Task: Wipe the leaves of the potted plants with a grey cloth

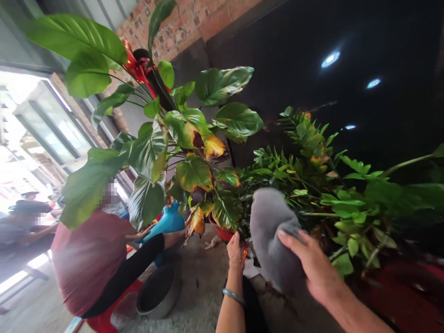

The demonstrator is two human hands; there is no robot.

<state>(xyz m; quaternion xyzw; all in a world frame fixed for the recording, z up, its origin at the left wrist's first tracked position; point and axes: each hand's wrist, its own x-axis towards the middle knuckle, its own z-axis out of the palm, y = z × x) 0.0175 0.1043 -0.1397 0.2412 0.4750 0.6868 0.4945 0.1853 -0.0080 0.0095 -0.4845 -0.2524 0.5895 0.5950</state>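
Note:
My right hand (pixel 314 261) grips a soft grey cloth (pixel 272 236), its thumb pressed into the folds. The cloth hangs in front of the lower foliage. My left hand (pixel 236 252), with a bracelet on the wrist, has its fingers closed at the lower tip of a dark green leaf (pixel 227 210). That leaf belongs to a tall potted plant with broad leaves, some of them yellow and browned, like the drooping withered leaf (pixel 197 222) to the left. Behind the leaf shows part of a red pot (pixel 222 230).
A seated person (pixel 93 254) on a red stool (pixel 114 307) is at the left, beside a dark bucket (pixel 157 291) and a blue vase-like object (pixel 168 222). Dense feathery plants (pixel 294 171) fill the right, before a glossy black wall (pixel 294 60). Another person (pixel 26 226) sits farther left.

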